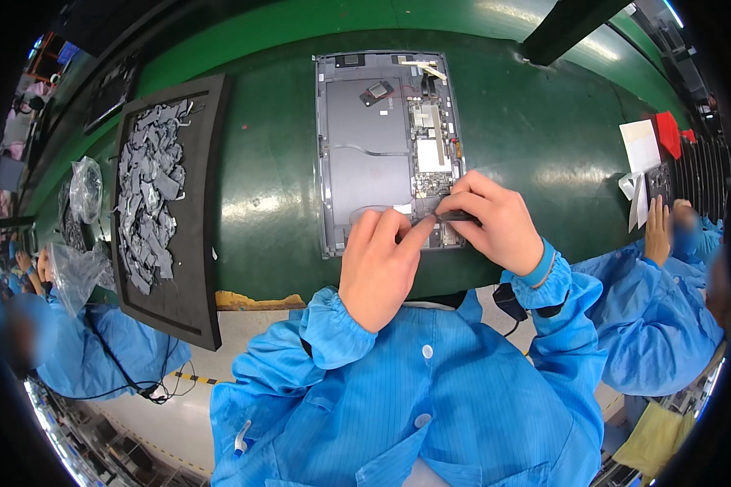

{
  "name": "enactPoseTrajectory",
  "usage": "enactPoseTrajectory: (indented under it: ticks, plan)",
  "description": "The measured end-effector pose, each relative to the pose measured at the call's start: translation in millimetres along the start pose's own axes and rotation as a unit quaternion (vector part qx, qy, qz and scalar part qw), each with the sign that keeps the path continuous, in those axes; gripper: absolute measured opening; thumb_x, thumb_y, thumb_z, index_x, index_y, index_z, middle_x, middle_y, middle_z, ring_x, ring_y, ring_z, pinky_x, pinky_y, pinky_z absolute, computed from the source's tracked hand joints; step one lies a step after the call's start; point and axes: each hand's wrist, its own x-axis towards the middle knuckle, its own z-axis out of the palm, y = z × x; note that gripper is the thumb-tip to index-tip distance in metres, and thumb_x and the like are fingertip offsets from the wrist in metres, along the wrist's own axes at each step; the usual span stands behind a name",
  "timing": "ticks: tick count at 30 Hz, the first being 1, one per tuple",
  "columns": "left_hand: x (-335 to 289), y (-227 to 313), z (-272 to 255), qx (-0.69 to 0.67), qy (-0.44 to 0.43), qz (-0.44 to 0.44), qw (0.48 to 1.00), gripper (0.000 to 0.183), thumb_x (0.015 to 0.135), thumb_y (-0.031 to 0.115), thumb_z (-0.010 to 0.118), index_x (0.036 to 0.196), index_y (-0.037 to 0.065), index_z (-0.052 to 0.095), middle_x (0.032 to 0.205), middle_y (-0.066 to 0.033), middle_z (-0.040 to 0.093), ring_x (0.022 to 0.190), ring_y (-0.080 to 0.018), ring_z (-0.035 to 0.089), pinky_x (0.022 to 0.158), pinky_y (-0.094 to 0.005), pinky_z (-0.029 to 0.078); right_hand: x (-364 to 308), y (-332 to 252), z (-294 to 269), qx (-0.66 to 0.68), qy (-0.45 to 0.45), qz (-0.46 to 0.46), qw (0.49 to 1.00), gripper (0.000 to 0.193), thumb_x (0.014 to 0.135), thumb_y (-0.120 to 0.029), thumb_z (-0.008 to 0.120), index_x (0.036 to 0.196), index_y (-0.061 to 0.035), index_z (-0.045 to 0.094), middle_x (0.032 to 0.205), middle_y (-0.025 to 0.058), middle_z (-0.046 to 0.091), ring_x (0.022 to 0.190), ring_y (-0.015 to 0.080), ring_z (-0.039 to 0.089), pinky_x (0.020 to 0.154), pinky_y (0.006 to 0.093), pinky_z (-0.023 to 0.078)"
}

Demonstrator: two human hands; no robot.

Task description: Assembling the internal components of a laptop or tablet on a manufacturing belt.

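An opened tablet-like device (365, 174) lies on the green bench in front of me, its grey shell facing up. A circuit board (432, 185) runs along its right side, with a silver shield plate and a strip of tape. Loose on the upper part of the shell sits a small dark module (376, 92). My right hand (495, 223) pinches a slim dark tool (460, 216), its tip at the board's lower end. Beside that tip, my left hand (382, 260) rests over the shell's lower edge, thumb and fingers closed together; what they grip is hidden.
To the left a black foam tray (207, 203) holds a heap of grey strips (150, 195). Clear plastic bags (85, 191) are beyond it. White cards (642, 146) and a red piece (668, 134) stand at the right. People in blue smocks sit on both sides.
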Motion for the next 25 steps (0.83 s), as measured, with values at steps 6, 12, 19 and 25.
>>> enactPoseTrajectory:
  ticks: [6, 12, 19, 25]
  plan:
    - [-2.7, 3.0, 4.0, 0.04, -0.009, -0.003, 0.999, 0.047, 0.07, -0.006, 0.067, 0.114, 0.01, 0.069, 0.088, -0.0056, 0.051, 0.082, -0.0248, 0.051, 0.071, -0.0372, 0.046, -1.7, 2.6, 6.9, 0.111, 0.021, 0.063, 0.992, 0.019, 0.076, -0.002, 0.07, 0.095, -0.0062, 0.067, 0.091, 0.0077, 0.061, 0.08, 0.0279, 0.065, 0.069, 0.0357, 0.054]
    - [-0.9, 3.5, 3.4, 0.046, -0.017, -0.007, 0.999, 0.048, 0.07, -0.007, 0.066, 0.115, 0.009, 0.068, 0.087, -0.006, 0.05, 0.081, -0.0252, 0.05, 0.072, -0.0371, 0.046, 0.1, -0.9, 5.4, 0.082, 0.017, 0.061, 0.995, 0.019, 0.077, -0.005, 0.069, 0.095, -0.0048, 0.066, 0.09, 0.0086, 0.061, 0.08, 0.0282, 0.065, 0.068, 0.0362, 0.053]
    - [0.2, 5.2, 2.7, 0.063, -0.027, -0.003, 0.998, 0.051, 0.069, -0.003, 0.066, 0.119, 0.008, 0.067, 0.086, -0.0055, 0.048, 0.083, -0.024, 0.049, 0.072, -0.0364, 0.044, 2.6, -3.1, 2.6, 0.108, 0.004, 0.096, 0.99, 0.022, 0.077, -0.002, 0.069, 0.097, -0.0037, 0.061, 0.09, 0.0104, 0.06, 0.08, 0.0275, 0.065, 0.068, 0.0359, 0.052]
    - [0.2, 6.5, -0.7, 0.045, -0.043, -0.018, 0.998, 0.055, 0.069, -0.005, 0.065, 0.122, 0.009, 0.067, 0.088, -0.0065, 0.048, 0.083, -0.0253, 0.048, 0.075, -0.0378, 0.045, -2.6, 0.2, 1.4, 0.141, -0.012, 0.116, 0.983, 0.025, 0.081, -0.001, 0.068, 0.103, -0.0052, 0.058, 0.093, 0.0125, 0.061, 0.085, 0.0257, 0.065, 0.071, 0.035, 0.053]
